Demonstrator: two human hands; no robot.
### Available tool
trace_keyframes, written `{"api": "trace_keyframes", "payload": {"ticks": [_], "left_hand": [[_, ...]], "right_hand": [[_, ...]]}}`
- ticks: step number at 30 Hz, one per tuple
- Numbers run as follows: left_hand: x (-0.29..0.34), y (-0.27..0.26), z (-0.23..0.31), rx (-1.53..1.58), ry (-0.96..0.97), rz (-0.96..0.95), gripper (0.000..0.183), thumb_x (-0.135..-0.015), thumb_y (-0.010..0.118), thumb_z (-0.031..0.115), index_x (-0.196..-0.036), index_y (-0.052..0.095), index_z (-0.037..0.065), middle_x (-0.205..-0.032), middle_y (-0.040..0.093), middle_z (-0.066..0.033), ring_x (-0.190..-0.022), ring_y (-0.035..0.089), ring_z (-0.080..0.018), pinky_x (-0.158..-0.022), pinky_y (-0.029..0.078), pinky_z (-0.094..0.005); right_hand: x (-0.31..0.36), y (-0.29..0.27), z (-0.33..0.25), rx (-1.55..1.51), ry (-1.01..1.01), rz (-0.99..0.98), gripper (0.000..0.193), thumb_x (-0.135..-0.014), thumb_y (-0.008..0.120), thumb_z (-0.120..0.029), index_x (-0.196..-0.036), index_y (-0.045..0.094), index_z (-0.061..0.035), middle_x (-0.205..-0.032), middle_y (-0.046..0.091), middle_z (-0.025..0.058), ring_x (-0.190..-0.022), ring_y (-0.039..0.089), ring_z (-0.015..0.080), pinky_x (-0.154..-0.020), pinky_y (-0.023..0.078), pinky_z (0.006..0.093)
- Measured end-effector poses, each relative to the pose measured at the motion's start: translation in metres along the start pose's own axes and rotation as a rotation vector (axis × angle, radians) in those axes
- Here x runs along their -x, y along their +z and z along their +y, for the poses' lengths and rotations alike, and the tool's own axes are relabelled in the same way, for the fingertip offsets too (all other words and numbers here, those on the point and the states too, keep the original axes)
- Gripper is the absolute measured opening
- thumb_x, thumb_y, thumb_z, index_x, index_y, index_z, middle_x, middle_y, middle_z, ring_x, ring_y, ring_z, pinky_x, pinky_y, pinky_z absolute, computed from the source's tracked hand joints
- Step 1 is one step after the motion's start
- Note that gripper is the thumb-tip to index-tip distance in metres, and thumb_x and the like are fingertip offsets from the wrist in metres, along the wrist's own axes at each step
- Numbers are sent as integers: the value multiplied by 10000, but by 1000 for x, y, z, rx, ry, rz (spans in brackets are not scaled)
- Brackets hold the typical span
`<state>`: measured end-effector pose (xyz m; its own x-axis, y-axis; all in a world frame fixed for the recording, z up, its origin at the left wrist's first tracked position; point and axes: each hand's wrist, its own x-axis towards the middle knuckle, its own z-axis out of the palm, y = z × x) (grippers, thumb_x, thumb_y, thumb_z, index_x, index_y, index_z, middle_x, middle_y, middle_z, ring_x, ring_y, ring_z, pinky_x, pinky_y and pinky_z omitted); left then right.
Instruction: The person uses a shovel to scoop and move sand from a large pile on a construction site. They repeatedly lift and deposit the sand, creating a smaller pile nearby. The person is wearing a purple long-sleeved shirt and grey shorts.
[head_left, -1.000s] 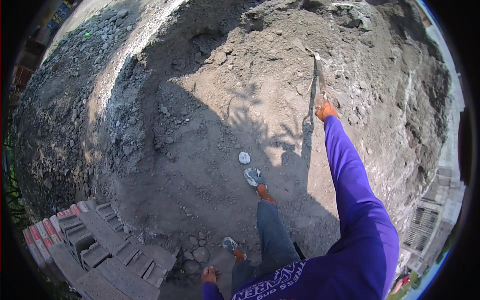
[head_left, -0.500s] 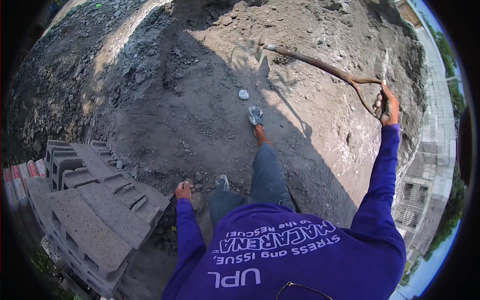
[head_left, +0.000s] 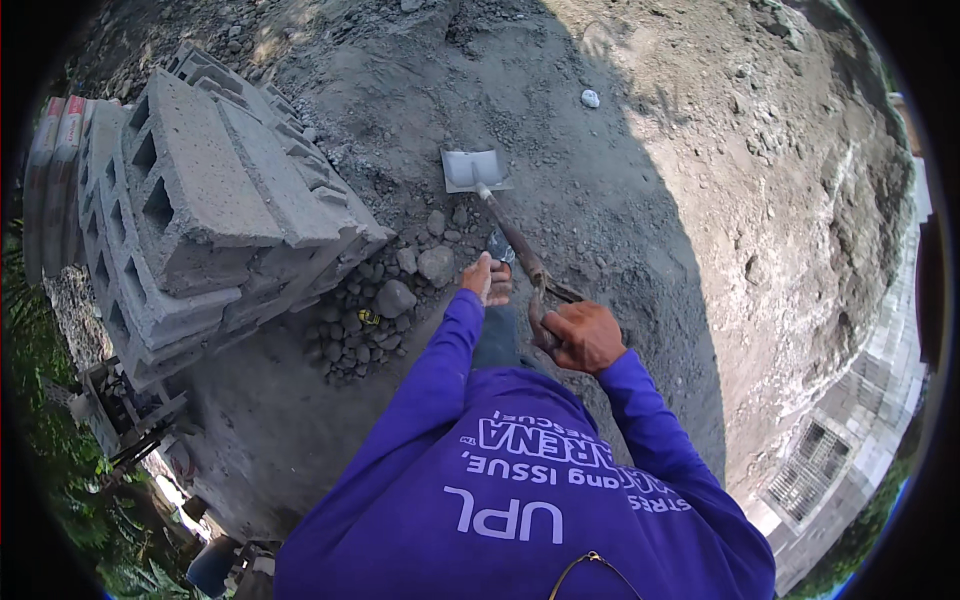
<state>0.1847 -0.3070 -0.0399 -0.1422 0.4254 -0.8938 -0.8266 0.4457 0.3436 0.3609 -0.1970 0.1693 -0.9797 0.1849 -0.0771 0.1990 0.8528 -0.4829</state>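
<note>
A stack of grey concrete blocks (head_left: 200,200) stands at the left, with loose stones (head_left: 400,285) beside it. The left hand (head_left: 486,279) is near the shovel (head_left: 478,170) shaft; its grip is unclear. The right hand (head_left: 582,336) is closed around the handle, blade flat on the ground.

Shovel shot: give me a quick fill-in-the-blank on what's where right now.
1. The right hand grips the shovel by its ____.
2. The shovel's blade rests on the ____.
3. The stacked hollow concrete blocks stand to the person's ____.
4. The left hand is at the shovel's ____.

Missing words: handle; ground; left; shaft
</note>
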Motion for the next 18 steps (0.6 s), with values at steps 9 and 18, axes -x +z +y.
{"api": "trace_keyframes", "payload": {"ticks": [9,18], "left_hand": [[-8,16,-115,493,-80,38,637,-912,541,602,-1225,530,47,-1010,663,-191,-789,667,-315,-695,581,-460],[-32,-1,-170,199,27,62,302,-879,695,204,-1072,522,52,-777,609,-124,-574,617,-248,-482,540,-485]], "right_hand": [[133,13,-171,-307,575,535,336,-726,871,-212,-883,639,-29,-676,624,74,-547,597,208,-508,453,328],[293,145,-270,-1830,1235,1446,223,-987,595,-276,-820,582,-129,-675,579,23,-558,570,196,-533,477,391]]}}
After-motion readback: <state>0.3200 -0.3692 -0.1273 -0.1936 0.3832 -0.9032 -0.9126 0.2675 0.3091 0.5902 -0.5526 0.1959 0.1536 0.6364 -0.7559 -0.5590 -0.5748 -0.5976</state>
